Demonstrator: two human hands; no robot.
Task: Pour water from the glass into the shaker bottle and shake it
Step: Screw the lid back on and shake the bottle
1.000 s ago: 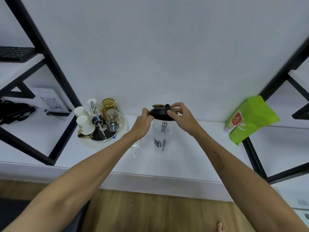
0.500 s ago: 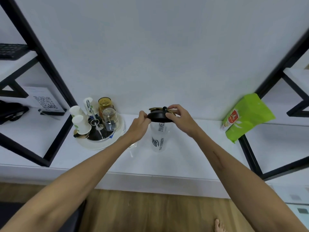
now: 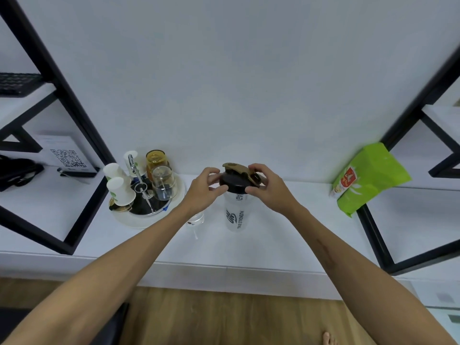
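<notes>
A: What do the hands do at this moment?

B: I see the left hand and the right hand on the two sides of the black lid of the shaker bottle. The fingertips of both hands touch the rim of the lid and hold it between them. The lid sits on top of the bottle, and its tan flip cap stands up at the back.

A: And the bottle itself?

B: It stands upright on the white counter, in the middle, close to the wall. It is clear, with the print "TRUE STRENGTH" on its side. I cannot tell if there is water inside.

A: Where is the glass?

B: The glass stands just to the left of the bottle, partly hidden under my left wrist. It looks empty, but I am not sure.

A: What is around them?

B: Further left there is a round tray with white paper cups, a clear glass upside down and an amber glass behind it. On the right, well apart, a green bag leans against the black shelf frame. On the far left a card with a QR code stands on the shelf.
</notes>
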